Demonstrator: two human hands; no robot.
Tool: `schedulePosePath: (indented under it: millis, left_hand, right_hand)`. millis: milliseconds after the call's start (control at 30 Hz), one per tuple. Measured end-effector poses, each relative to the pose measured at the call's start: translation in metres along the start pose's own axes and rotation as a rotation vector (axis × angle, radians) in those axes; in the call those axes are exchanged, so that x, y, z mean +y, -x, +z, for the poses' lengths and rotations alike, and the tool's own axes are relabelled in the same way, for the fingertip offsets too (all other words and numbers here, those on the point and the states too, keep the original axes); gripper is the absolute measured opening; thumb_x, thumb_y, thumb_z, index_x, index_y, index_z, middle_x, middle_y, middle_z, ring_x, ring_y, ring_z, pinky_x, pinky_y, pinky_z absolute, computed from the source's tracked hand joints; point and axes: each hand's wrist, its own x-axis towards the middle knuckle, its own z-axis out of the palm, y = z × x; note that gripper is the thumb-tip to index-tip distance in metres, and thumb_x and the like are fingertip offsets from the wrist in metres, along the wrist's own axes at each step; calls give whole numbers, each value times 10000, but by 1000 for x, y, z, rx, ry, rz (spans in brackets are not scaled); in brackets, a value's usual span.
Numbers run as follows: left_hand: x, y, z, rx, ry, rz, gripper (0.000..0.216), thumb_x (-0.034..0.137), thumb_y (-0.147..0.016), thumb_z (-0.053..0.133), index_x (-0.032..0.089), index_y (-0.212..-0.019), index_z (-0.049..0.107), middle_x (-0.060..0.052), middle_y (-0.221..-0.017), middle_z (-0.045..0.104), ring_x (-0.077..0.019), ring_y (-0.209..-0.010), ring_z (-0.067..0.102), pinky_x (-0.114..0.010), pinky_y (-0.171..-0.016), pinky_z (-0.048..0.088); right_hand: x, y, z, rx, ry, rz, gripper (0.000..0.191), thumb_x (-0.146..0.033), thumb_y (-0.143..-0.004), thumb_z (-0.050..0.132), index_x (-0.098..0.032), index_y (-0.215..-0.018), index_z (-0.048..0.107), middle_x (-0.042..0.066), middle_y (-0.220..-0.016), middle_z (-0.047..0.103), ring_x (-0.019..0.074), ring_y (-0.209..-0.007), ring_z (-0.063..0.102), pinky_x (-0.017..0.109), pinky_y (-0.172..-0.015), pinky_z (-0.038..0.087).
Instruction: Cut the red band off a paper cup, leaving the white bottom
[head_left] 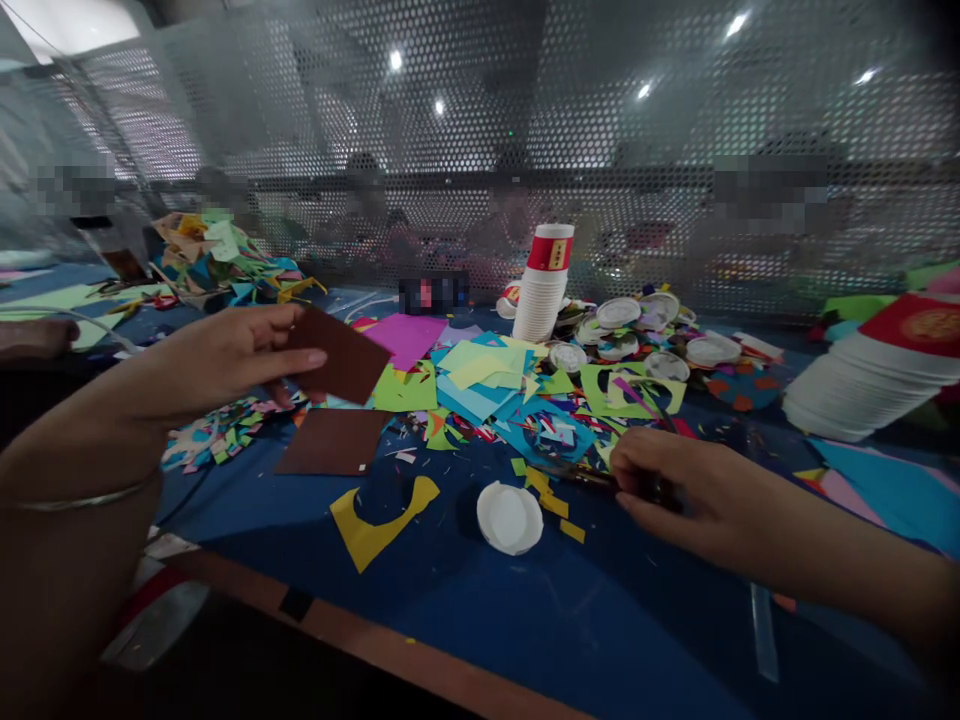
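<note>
My left hand [229, 355] pinches a brown paper sheet [345, 358] and holds it above the blue table [480, 620]. A second brown sheet [334, 441] lies flat just below it. My right hand [679, 485] rests low on the table, fingers closed over dark scissors [589, 478] whose blades point left. A white upturned paper cup [510, 517] sits between the hands, near a yellow paper offcut [379, 520].
Coloured paper scraps [480, 395] litter the table's middle. A stack of paper cups [544, 285] stands at the back, another stack [874, 375] lies at the right. Several cut cup bottoms [652, 340] lie behind. A perforated metal screen [525, 150] closes the far side. Table edge [390, 645] runs near me.
</note>
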Motion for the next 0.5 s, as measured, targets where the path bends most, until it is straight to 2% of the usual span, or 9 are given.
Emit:
schedulePosePath:
  millis: [67,167,200,267,400,500]
  left_hand:
    - [14,-11,14,43,93,57,339,314,-755,753,169,-1051,676,-43,-906,770,-168,-711,704,-191,-508,545]
    - [35,-27,44,-10,337,102,411,258,-794,738,174,-1184,639,-75,-1087,748,-159,-743,699,-206,-497,573]
    - [41,-32,55,-57,394,103,394,242,-803,734,177,-1179,632,-79,-1116,740,-159,-755,700,-214,-503,583]
    - [49,-38,76,-46,500,133,357,199,-784,750,172,-1116,622,-73,-1078,738,-171,-780,711,-212,-496,587]
    - [51,-41,110,-151,533,140,340,194,-807,731,166,-1125,613,-94,-1076,743,-185,-783,728,-224,-505,590]
    - [44,-39,126,-172,523,139,339,230,-820,740,172,-1126,607,-86,-1062,742,-183,-822,726,-200,-514,578]
  right_hand:
    - [1,0,0,-12,-27,27,127,-324,-920,546,-234,-834,520,22,-790,607,170,-651,557,302,-587,421]
    - [4,-2,1,-9,-57,44,133,-325,-915,560,-234,-828,516,13,-736,596,166,-625,533,293,-565,405]
    - [5,-2,1,-2,-70,43,134,-324,-911,567,-234,-826,518,9,-722,590,162,-617,522,291,-560,400]
    - [7,-3,2,15,-96,42,132,-315,-904,583,-232,-818,527,3,-705,583,155,-604,506,284,-552,390]
    - [6,-4,1,45,-128,57,134,-300,-891,603,-229,-797,540,-7,-687,580,143,-591,493,274,-547,379]
    - [5,-4,0,44,-146,69,136,-302,-894,601,-228,-799,539,-10,-679,574,141,-590,494,274,-546,382]
